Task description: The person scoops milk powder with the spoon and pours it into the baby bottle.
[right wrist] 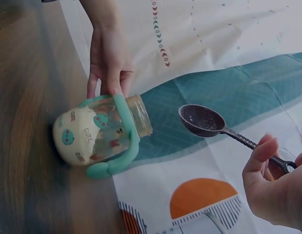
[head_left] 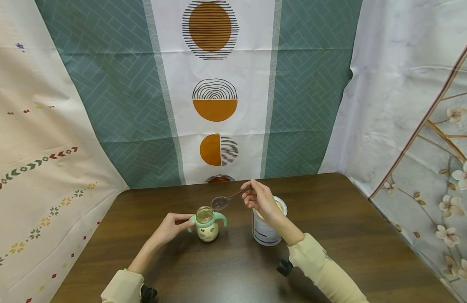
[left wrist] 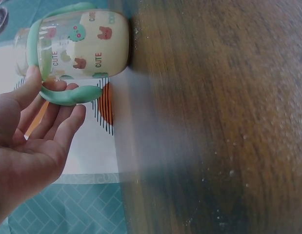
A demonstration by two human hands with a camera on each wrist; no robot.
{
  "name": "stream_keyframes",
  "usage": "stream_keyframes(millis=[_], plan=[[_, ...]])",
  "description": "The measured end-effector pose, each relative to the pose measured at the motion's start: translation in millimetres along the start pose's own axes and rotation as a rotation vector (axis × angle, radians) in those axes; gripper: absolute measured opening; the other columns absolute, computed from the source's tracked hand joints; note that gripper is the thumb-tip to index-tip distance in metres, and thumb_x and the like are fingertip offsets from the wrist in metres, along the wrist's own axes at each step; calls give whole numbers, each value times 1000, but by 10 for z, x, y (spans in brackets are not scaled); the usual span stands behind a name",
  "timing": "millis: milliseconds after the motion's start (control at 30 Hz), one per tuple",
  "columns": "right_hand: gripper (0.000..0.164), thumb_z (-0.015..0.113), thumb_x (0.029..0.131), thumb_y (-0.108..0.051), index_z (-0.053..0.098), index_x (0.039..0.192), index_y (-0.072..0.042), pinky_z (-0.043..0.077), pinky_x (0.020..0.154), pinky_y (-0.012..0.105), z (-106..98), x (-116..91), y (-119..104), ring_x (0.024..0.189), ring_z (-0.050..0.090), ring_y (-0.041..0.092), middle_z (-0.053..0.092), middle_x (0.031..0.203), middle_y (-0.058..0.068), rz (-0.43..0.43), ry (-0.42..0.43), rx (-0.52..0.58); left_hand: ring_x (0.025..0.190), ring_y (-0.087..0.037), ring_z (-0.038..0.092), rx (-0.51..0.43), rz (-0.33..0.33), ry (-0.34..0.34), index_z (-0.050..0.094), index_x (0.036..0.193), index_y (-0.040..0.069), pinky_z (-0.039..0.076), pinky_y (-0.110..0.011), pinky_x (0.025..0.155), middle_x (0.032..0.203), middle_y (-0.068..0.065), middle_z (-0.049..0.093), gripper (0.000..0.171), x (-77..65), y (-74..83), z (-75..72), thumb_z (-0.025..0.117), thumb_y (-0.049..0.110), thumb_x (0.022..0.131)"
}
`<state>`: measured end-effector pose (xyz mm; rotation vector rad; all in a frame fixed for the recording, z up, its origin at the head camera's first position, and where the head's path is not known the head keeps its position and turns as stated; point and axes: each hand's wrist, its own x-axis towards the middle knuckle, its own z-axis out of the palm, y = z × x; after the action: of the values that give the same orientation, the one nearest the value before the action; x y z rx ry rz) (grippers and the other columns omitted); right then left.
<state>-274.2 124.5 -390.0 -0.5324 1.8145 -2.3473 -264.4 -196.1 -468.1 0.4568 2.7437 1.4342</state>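
A clear baby bottle with mint-green handles stands uncapped and upright on the table. Cream-coloured powder shows through its printed wall in the left wrist view. My left hand holds the bottle by its left handle, thumb against the green collar and fingers around the handle. To the right, my right hand pinches the handle of a dark measuring spoon. The spoon's bowl is near the bottle's mouth, apart from it, with only whitish traces of powder inside. Behind the right wrist stands a white can, partly hidden.
The can is open, with something pale yellow at its mouth. All stand on a dark brown wooden table. Patterned cloths hang behind the table and along both sides. Each wrist wears a small black device.
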Motion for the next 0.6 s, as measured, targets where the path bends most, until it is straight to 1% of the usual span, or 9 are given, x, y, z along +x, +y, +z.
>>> stream_keyframes(millis=[33,133,233,267,400,600], plan=[[40,31,107,-35,56,100,-5,45,54,17,-16,-5,-9,59,53,8,58,76,1,1,4,-1,117,-34,60,8,5,-3,70,119,6,53,-39,90,117,-15,70,36,0,2,-1,68,28,91],[39,31,107,-34,57,100,-5,44,54,17,-65,-22,-37,59,53,8,59,75,0,6,15,-3,117,-32,60,-5,-11,2,70,118,7,53,-38,90,116,-13,70,35,-1,10,3,69,27,89],[39,31,107,-32,58,97,-6,44,53,17,-106,-34,-69,58,52,8,58,73,1,13,41,9,116,-33,61,-3,-5,1,70,118,6,53,-39,90,116,-14,70,35,-2,7,4,69,27,90],[39,31,107,-32,58,97,-6,43,53,17,-119,-37,-78,58,52,9,58,73,1,14,49,14,116,-32,61,-12,-15,5,71,118,7,53,-39,90,116,-13,70,34,-2,9,4,70,27,89],[40,30,107,-32,58,95,-5,43,53,17,-173,-48,-106,57,51,9,58,72,1,19,78,24,116,-30,61,-16,-23,8,71,118,8,53,-36,90,116,-12,70,34,-3,6,7,70,27,89],[40,30,107,-33,57,96,-6,44,54,16,-274,-37,-126,58,52,8,58,72,0,26,94,26,113,-29,63,-12,28,-9,69,119,3,52,-26,85,116,-16,69,36,-6,10,-17,68,24,90]])
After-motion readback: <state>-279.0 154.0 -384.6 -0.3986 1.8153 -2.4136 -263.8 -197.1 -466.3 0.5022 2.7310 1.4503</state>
